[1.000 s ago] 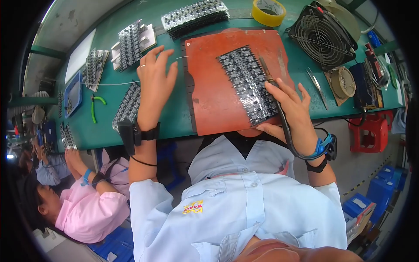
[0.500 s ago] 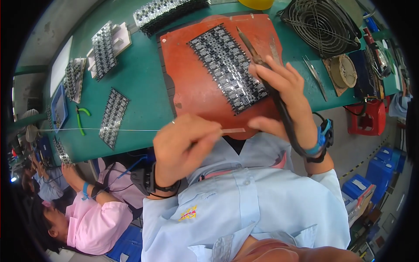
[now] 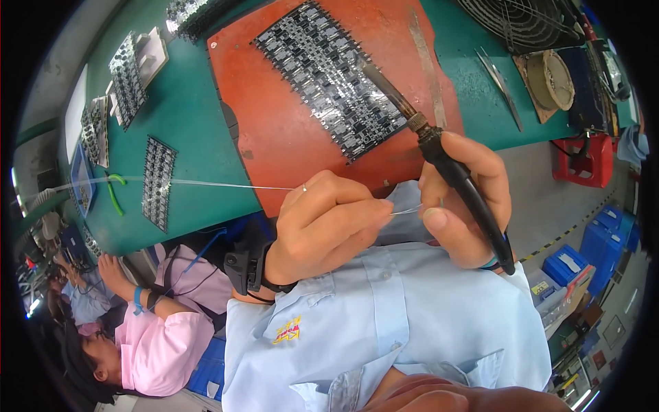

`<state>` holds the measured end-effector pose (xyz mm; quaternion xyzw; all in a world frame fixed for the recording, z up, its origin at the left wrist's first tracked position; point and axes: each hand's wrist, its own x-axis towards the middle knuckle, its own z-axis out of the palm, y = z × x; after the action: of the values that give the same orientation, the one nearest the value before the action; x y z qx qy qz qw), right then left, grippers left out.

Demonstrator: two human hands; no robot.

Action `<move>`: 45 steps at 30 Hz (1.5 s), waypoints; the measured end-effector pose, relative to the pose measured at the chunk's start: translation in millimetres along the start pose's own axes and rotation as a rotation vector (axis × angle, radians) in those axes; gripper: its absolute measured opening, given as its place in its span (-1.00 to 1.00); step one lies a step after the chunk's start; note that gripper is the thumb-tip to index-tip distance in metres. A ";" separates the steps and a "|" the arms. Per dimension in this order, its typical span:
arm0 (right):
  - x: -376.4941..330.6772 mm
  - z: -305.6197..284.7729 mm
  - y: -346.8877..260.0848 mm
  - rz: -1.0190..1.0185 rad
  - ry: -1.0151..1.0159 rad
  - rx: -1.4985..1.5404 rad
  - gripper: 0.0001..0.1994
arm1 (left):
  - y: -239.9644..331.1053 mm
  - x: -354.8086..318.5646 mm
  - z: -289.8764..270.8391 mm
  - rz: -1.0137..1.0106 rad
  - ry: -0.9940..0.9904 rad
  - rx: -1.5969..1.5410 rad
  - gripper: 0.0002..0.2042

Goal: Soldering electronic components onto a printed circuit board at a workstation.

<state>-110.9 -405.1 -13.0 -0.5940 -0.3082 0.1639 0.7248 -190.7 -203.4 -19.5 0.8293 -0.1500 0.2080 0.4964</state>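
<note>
My left hand (image 3: 331, 218) is closed in a pinch on a thin solder wire (image 3: 237, 185), which stretches in from the far left. A short end of the wire pokes out of its fingertips toward my right hand (image 3: 470, 199). My right hand is wrapped round the black handle of a soldering iron (image 3: 449, 161), its thumb close to the wire end; whether it touches the wire I cannot tell. The iron's tip points up and left, over a panel of small circuit boards (image 3: 322, 75). The panel lies slanted on a red-orange mat (image 3: 257, 123).
Tweezers (image 3: 500, 89), a round tin-like container (image 3: 551, 79) and a fan (image 3: 522, 20) are on the right. Leftward lie another board panel (image 3: 158, 185), green-handled cutters (image 3: 114, 196), and stacked panels (image 3: 129, 82). A co-worker in pink (image 3: 161, 350) sits at the lower left.
My hands have come closer together, the left moving rightward with the wire. My right fingers, spread before, have closed round the iron. The view has shifted, so the table appears higher and further left.
</note>
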 end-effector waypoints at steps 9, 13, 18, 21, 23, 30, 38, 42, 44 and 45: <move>31.6 -11.4 1.5 -0.298 -0.101 -0.869 -0.36 | -6.5 -9.5 -4.3 -0.195 0.193 0.173 -0.76; 36.9 -9.9 6.6 -0.275 -0.112 -0.882 -0.38 | -2.4 -0.2 -8.2 -0.114 0.103 0.179 -0.79; 29.3 -10.3 15.3 -0.244 -0.012 -0.762 -0.42 | 0.2 8.4 -17.4 -0.146 -0.132 0.247 -0.85; 24.8 -6.9 17.8 -0.149 0.154 -0.592 -0.43 | -4.8 19.2 -13.8 -0.084 -0.020 0.438 -0.84; 22.6 -13.1 20.6 -0.167 0.090 -0.647 -0.46 | -3.9 27.1 -14.1 -0.087 -0.045 0.426 -0.85; 25.1 -11.4 25.1 -0.212 0.130 -0.641 -0.47 | 15.0 53.9 -15.6 -0.251 -0.264 0.476 -0.85; 24.9 -13.2 27.4 -0.272 0.194 -0.636 -0.46 | -1.9 49.2 3.1 -0.265 -0.222 0.490 -0.87; 25.6 -16.9 22.7 -0.280 0.099 -0.694 -0.49 | -1.2 45.1 3.7 -0.277 -0.200 0.430 -0.87; 27.5 -15.5 23.0 -0.314 0.101 -0.713 -0.50 | 1.0 43.7 1.6 -0.275 -0.184 0.388 -0.88; 28.3 -14.5 24.9 -0.315 0.102 -0.711 -0.50 | 2.3 42.5 0.2 -0.275 -0.175 0.368 -0.89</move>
<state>-77.1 -393.0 -31.3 -0.7609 -0.3969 -0.0961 0.5043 -154.8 -206.5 3.2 0.9332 -0.0378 0.0898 0.3459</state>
